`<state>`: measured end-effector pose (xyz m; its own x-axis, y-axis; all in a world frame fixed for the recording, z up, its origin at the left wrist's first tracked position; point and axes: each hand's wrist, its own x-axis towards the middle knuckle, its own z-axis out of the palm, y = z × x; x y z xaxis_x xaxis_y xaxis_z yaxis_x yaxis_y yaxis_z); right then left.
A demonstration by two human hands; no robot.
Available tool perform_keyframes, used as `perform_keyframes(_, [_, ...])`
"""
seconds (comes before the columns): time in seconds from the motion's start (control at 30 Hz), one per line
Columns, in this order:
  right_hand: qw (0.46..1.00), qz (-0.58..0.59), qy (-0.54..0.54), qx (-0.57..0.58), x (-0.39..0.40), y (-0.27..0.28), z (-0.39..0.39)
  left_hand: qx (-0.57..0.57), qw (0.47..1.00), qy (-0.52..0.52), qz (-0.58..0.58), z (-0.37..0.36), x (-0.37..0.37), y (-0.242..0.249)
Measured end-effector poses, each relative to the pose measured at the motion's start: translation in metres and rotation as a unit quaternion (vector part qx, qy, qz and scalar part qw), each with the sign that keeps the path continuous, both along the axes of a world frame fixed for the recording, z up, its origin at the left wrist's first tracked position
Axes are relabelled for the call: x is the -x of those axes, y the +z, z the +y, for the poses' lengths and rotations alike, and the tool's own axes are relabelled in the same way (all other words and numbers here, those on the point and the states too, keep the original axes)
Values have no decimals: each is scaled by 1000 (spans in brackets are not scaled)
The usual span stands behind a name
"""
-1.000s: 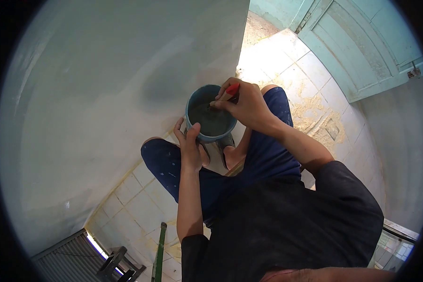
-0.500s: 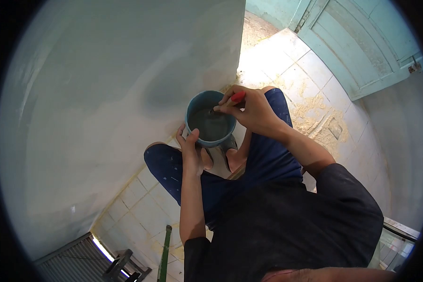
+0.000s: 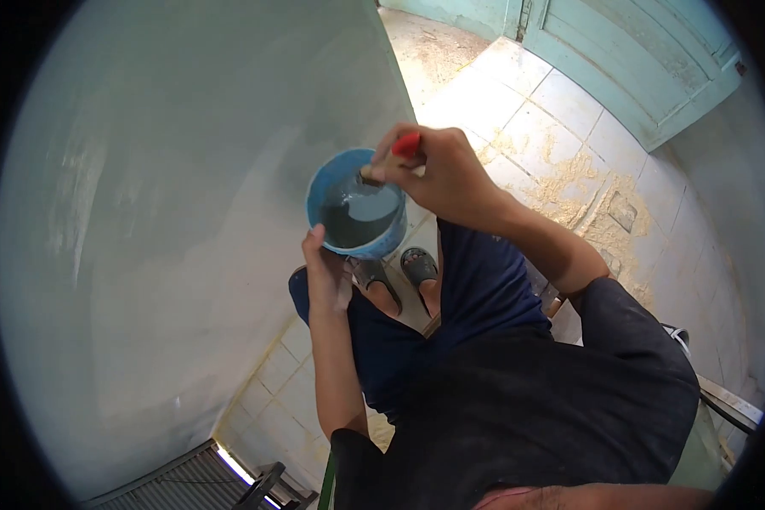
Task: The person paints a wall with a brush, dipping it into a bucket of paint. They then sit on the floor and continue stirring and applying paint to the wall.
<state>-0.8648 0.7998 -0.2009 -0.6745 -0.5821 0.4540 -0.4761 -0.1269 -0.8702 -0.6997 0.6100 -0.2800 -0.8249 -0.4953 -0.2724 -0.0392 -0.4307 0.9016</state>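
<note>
My left hand (image 3: 323,268) is wrapped round the lower left side of a blue bucket (image 3: 316,204), its thumb on the rim. Grey liquid (image 3: 372,206) lies inside the bucket. My right hand (image 3: 429,170) is closed on a red-handled brush (image 3: 406,144) above the bucket's right rim. The brush's lower end is over the liquid, partly hidden by my fingers.
A grey-green wall (image 3: 170,212) rises on the left. Yellowish residue (image 3: 586,191) marks the tiled floor (image 3: 484,102) near a pale turquoise door (image 3: 629,59). My sandalled feet (image 3: 419,268) are below the bucket. A dark slatted panel (image 3: 178,489) is at the lower left.
The bucket and both hands have moved up and left in view. The brush is higher in the bucket, and the bucket is tilted more. My feet now show more fully.
</note>
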Motion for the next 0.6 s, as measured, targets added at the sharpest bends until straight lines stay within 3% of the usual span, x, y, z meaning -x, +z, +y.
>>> perform_keyframes(0.07, [998,15,-28,49,15,11,6,-30,999,-19,-9,0,16,25])
perform_keyframes(0.17, [999,12,-25,37,37,24,18,-23,997,-60,-43,-9,44,55])
perform_keyframes(0.33, [994,-23,-61,88,72,2,15,-19,982,-152,-110,-28,96,80])
perform_keyframes(0.47, [993,-65,-45,84,89,-22,14,8,974,-187,-130,-41,127,60])
perform_keyframes(0.6, [993,-64,-88,53,107,-58,17,-47,975,-186,-115,-65,152,-14])
